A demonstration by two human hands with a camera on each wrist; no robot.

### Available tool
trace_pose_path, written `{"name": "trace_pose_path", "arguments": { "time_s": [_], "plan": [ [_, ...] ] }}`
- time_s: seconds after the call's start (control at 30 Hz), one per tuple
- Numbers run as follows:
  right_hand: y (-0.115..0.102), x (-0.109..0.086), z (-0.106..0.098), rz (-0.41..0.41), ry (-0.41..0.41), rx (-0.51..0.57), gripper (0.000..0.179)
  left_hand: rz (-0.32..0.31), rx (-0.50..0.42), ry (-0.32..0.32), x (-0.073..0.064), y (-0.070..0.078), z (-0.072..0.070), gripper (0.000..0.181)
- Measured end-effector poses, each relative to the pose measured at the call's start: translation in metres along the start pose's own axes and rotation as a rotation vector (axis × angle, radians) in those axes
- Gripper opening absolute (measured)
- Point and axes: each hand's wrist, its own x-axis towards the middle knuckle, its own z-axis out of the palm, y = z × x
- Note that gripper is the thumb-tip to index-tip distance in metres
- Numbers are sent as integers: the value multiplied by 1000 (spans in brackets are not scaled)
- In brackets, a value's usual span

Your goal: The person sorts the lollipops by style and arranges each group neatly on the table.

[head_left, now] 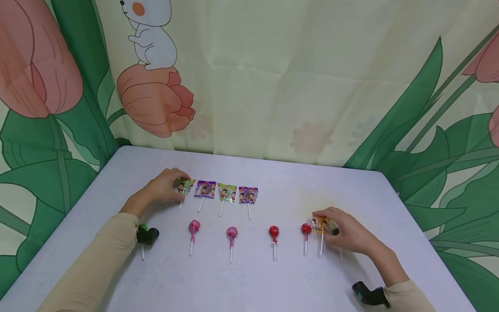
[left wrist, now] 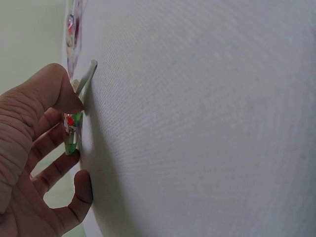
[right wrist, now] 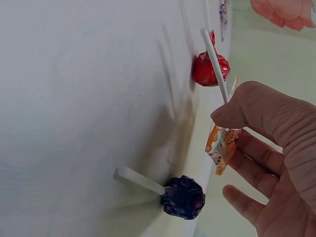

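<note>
My left hand point(head_left: 165, 186) pinches a flat green-wrapped lollipop point(head_left: 186, 186) at the left end of the back row, close to the tabletop. In the left wrist view, its white stick point(left wrist: 88, 76) sticks out past the thumb. My right hand point(head_left: 347, 229) holds an orange-wrapped flat lollipop point(head_left: 319, 224) between thumb and fingers, stick pointing down toward me. Beside it lies a round red lollipop point(head_left: 306, 228). A dark blue round lollipop point(right wrist: 182, 197) rests on the table below the right hand, mostly hidden in the head view.
Flat lollipops in purple point(head_left: 205, 189), green point(head_left: 227, 192) and purple point(head_left: 248, 195) wrappers continue the back row. Nearer lie pink point(head_left: 194, 226), another pink point(head_left: 231, 233) and red point(head_left: 274, 232) round lollipops. A green one point(head_left: 143, 226) is partly covered by the left wrist camera point(head_left: 148, 236). A patterned curtain point(head_left: 273, 86) hangs behind.
</note>
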Motion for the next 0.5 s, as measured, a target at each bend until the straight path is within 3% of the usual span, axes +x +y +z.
{"name": "trace_pose_path", "arguments": {
  "time_s": [0.5],
  "plan": [
    [-7, 16, -2, 19, -10, 31, 62, -4, 1, 5, 2, -3, 2, 58]
  ]
}}
